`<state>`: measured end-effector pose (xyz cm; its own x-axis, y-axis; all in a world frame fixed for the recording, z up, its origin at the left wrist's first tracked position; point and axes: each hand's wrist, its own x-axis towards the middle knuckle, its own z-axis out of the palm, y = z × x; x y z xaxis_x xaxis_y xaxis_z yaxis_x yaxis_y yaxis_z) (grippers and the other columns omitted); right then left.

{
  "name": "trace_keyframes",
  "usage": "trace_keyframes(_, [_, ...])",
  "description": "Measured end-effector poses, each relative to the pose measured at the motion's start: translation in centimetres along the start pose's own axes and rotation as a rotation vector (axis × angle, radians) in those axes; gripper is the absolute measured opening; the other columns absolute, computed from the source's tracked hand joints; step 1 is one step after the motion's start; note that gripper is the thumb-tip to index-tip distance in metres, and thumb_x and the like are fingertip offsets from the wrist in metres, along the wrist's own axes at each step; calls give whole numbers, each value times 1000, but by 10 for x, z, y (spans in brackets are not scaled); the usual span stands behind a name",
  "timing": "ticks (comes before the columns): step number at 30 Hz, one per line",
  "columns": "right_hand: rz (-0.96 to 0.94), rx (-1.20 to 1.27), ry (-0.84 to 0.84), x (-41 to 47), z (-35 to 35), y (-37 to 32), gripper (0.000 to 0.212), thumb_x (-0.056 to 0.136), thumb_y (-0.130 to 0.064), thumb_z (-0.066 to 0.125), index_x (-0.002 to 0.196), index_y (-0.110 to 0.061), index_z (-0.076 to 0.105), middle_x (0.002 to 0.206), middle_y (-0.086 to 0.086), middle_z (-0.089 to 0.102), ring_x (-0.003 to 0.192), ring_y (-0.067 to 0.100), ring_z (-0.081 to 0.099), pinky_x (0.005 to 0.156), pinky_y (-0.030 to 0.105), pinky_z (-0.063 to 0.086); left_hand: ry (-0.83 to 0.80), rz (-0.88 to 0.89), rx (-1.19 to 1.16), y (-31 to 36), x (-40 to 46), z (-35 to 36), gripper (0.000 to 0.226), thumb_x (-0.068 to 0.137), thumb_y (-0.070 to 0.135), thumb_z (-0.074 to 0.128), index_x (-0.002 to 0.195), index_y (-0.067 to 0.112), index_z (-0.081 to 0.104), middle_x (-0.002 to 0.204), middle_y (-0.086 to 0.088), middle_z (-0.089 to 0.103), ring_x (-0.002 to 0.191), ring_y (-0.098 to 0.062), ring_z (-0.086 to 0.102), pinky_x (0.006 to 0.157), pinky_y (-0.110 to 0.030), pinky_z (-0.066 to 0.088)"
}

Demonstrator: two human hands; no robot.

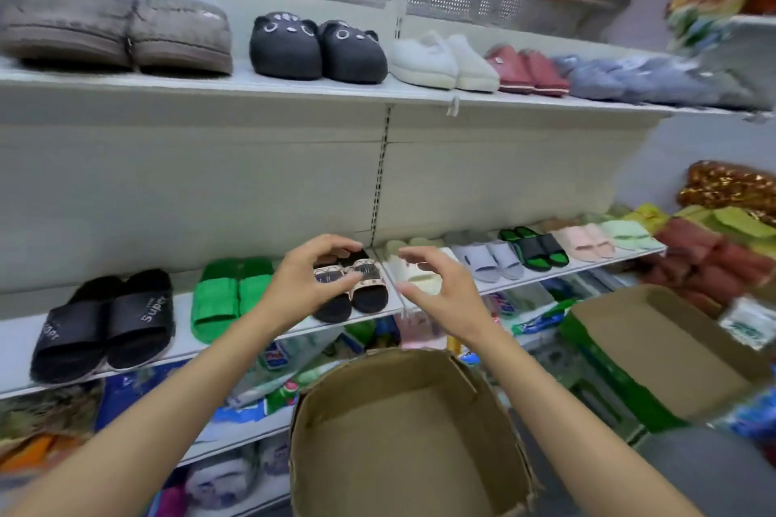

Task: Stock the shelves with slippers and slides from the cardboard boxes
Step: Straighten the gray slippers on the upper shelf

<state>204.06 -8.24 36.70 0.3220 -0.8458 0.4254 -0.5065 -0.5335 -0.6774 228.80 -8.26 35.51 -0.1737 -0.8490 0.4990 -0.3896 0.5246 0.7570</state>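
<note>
- Upper shelf (294,90): pairs of closed slippers in a row, left to right; cat-faced pair (317,48) near the middle, between a bulky pair (117,34) on its left and a plain pair (445,61) on its right.
- Lower shelf (17,348): pairs of slides in a row; "Super" pair (105,323) far left, ribbed pair (229,294) to its right, patterned-strap pair (355,285) next, further pairs continuing right.
- Left hand (298,277): at the patterned-strap pair, fingers touching it.
- Right hand (436,285): just right of that pair, before the neighbouring slides (413,271).
- Open cardboard box (403,432): below the hands, in front of the shelving.
- Second cardboard box (655,344): right of the first.
</note>
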Motion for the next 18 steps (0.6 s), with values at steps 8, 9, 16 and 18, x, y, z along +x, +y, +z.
trace_keyframes(8, [61,-31,125,-25,-90,36,43,88,-29,74,128,-23,62,123,-15,64,115,0,57,100,23,46,-85,61,-72,43,52,83,37,82,24,83,116,26,69,115,10,71,112,-13,66,100,-33,51])
trace_keyframes(9, [74,-37,138,-28,-99,43,44,88,-31,74,129,-23,62,124,-15,64,115,0,57,100,25,47,-107,71,-71,46,57,92,37,82,24,83,117,25,69,116,10,71,112,-12,65,100,-33,51])
trace_keyframes(16, [120,-27,196,-43,-164,90,45,88,-31,74,129,-24,61,126,-13,65,118,2,57,104,28,48,-164,57,-105,68,85,170,37,82,23,82,117,29,69,115,15,71,111,-8,65,102,-34,51])
trace_keyframes(18, [118,-23,198,-44,-182,110,44,87,-30,75,129,-23,61,125,-14,65,118,2,58,104,29,48,-182,58,-99,76,97,195,37,83,23,82,118,29,69,116,15,70,112,-8,64,102,-33,51])
